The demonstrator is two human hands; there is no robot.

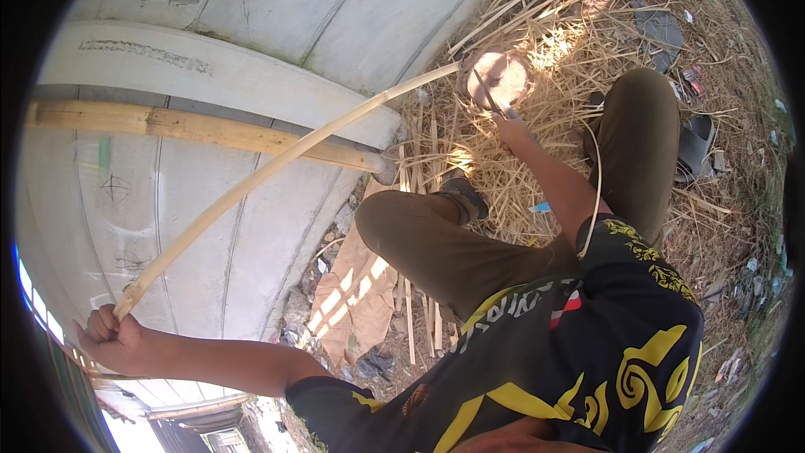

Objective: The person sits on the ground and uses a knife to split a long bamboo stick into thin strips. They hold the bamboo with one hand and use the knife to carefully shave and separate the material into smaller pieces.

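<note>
1. Holds the near-left end of a long pale strip (251, 180) in the left grip (109, 340), with fingers curled fully round into a fist; probably done this way to steady and steer the whole length from one end.
2. Stretches the left arm (226, 361) far out to the left, likely to make room for so long a piece, slanting across in front of the pale wall (277, 243) and the round pole (210, 128).
3. Brings the strip's far end to the left side of a round wooden block (513, 75), close to the blade; cannot tell whether touching.
4. Has the right grip (510, 127) closed on the handle of a knife (484, 88), mostly hidden by the fingers; slants the blade over the block's top, presumably to have firm wood beneath.
5. Sits low with the left knee (386, 220) and right knee (641, 96) spread apart, perhaps to let the right arm reach between them.
6. Has loose thin strips (545, 172) strewn around the block in no visible order, so probably just offcuts.
7. Shows a brown sheet (352, 294) on the ground near the left knee; cannot tell why.
</note>
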